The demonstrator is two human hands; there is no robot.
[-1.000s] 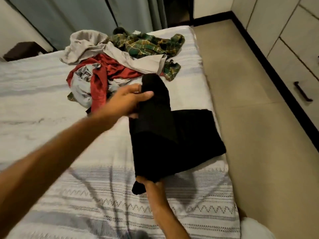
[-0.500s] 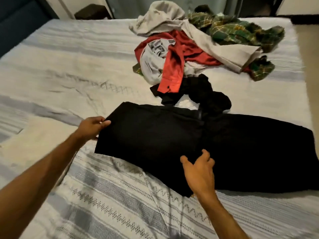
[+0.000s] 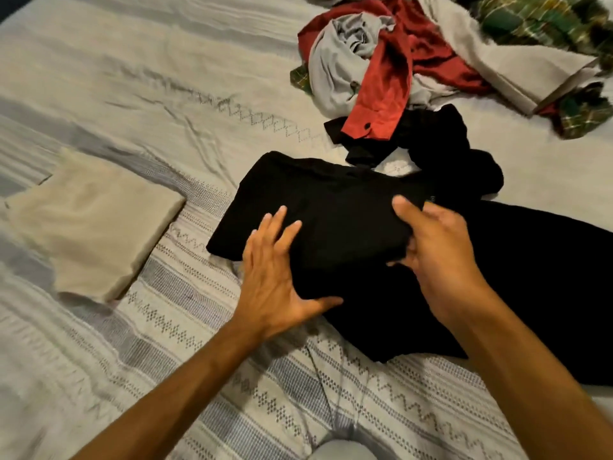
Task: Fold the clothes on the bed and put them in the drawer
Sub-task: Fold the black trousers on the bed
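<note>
A black garment [image 3: 331, 210] lies half folded on the striped bed cover [image 3: 132, 94], its unfolded part stretching off to the right. My left hand [image 3: 275, 277] presses flat on its near left part, fingers spread. My right hand [image 3: 434, 247] grips the folded edge in the middle, thumb on top and fingers curled under the cloth. Behind it lies a pile of unfolded clothes: a red shirt [image 3: 388, 88], a grey top [image 3: 335, 68], a beige garment [image 3: 504, 58], a green plaid shirt [image 3: 537, 24] and another black piece [image 3: 441, 141]. No drawer is in view.
A folded beige garment [image 3: 93, 224] sits on the bed to the left of the black one. The bed cover is wrinkled toward the far left. The bed's right edge is out of frame.
My left hand moved from the garment's left end onto its middle. My right hand shifted up and took hold of the folded edge. The camera has come closer, and the left part looks folded shorter.
</note>
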